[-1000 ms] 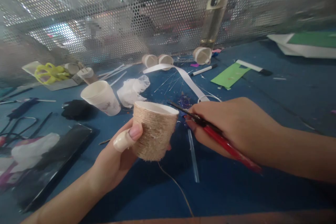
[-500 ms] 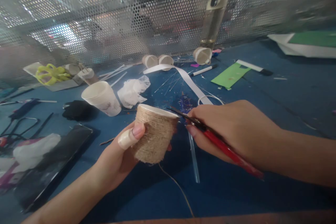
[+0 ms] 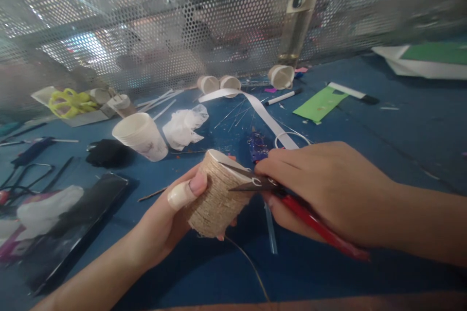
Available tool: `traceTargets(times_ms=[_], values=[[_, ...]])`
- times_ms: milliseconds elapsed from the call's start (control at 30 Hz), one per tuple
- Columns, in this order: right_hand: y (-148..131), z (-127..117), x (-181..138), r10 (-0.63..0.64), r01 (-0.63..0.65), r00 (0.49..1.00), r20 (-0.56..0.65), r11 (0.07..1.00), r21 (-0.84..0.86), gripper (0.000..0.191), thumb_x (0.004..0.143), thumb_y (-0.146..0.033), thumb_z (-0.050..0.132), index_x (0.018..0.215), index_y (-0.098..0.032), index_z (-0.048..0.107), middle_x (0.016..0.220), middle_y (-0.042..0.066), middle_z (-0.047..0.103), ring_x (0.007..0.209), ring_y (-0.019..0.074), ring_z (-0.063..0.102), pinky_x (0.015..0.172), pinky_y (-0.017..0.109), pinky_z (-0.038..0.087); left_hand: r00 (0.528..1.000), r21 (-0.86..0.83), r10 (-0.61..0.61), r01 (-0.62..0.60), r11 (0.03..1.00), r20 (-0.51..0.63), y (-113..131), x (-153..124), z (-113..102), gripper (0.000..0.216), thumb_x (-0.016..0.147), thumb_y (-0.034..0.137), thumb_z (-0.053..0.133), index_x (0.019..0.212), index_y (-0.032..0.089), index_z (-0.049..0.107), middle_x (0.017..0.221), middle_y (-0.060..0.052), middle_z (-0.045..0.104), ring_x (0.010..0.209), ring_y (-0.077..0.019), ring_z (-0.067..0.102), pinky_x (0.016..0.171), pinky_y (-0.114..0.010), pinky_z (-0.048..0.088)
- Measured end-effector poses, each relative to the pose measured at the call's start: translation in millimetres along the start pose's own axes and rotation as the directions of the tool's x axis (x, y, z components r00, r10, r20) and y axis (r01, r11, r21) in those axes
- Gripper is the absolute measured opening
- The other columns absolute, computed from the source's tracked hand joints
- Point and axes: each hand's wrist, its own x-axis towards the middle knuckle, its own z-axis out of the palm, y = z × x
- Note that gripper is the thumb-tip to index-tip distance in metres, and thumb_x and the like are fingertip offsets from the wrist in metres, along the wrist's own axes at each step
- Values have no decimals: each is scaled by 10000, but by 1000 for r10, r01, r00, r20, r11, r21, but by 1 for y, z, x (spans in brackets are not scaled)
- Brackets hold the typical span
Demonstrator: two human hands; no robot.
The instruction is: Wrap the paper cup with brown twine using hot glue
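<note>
Tilted in my left hand (image 3: pixel 175 209) is a paper cup (image 3: pixel 217 199) wrapped in twine, its white rim facing up and away. The thumb, with a pale bandage around it, presses the near side; the other fingers are mostly hidden behind the cup. A loose strand of twine (image 3: pixel 251 262) trails from the cup's bottom towards the table edge. My right hand (image 3: pixel 321 184) grips scissors (image 3: pixel 306 218) with red handles. Their dark blades are parted over the cup's upper right side near the rim; whether they touch it I cannot tell.
A blue glue gun (image 3: pixel 258 146) and a clear glue stick (image 3: pixel 270 228) lie beyond and below my right hand. Stacked paper cups (image 3: pixel 140 136) and crumpled white plastic (image 3: pixel 186 126) sit left. Behind are white ribbon (image 3: pixel 262 112), green paper (image 3: pixel 319 104) and a bottle (image 3: pixel 297 24).
The scissor blades have opened and now overlap the cup's side instead of pointing past its rim. The cup has tipped further and shifted slightly right and down.
</note>
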Motion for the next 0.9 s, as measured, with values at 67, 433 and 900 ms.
traceTargets(times_ms=[67, 433, 900], values=[[-2, 1, 0, -11, 11, 1000, 1, 1000, -29, 251, 937, -268, 468, 801, -222, 674, 669, 12, 646, 504, 177, 534, 512, 337, 272, 1000, 22, -15, 15, 1000, -3, -1, 0, -2, 580, 927, 596, 776, 1339, 188, 768, 1045, -130, 832, 712, -187, 750, 621, -252, 629], [-5, 3, -4, -38, 38, 999, 5, 992, -123, 306, 994, -292, 458, 895, -193, 731, 718, 41, 689, 526, 227, 601, 514, 356, 345, 977, 188, 71, -32, 982, -202, -4, -3, 7, 601, 950, 618, 718, 1390, 210, 760, 903, -80, 791, 848, -256, 727, 727, -306, 562], [-4, 6, -4, -81, 78, 997, -6, 981, -176, 328, 1017, -320, 445, 786, -224, 657, 642, 27, 647, 487, 195, 554, 513, 354, 305, 962, 168, 72, -28, 985, -264, -1, -3, 14, 639, 894, 601, 804, 1391, 202, 755, 1290, -114, 816, 1203, -347, 724, 920, -343, 551]])
